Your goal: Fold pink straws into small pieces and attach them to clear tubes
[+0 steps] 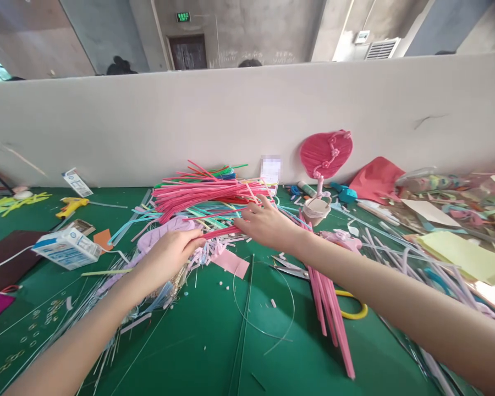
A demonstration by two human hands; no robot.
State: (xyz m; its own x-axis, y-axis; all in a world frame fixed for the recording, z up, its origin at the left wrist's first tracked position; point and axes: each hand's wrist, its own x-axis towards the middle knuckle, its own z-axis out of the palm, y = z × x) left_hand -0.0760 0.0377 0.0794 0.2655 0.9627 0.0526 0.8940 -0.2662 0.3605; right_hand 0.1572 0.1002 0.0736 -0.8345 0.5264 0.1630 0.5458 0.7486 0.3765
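My left hand (174, 250) is closed around one end of a few red pipe cleaners (220, 232). They stretch across to my right hand (266, 221), whose thumb and bent fingers pinch near their other end. Just behind both hands lies a thick pile of pink pipe cleaners (193, 197), with green, blue and light-blue ones around and under it. Lilac fuzzy pieces (160, 232) and small cut scraps sit by my left hand. Under my right forearm, scissors (291, 268) with a yellow handle lie partly covered by a bundle of pink stems (328, 308).
A pink fan-shaped piece (325, 155) stands in a small pot (317, 209) by the white partition (231, 121). To the left are a yellow glue gun (72, 206) and a blue-white carton (68, 248). Paper sheets (466, 253) and loose stems crowd the right; a clear wire loop (293, 302) lies in front.
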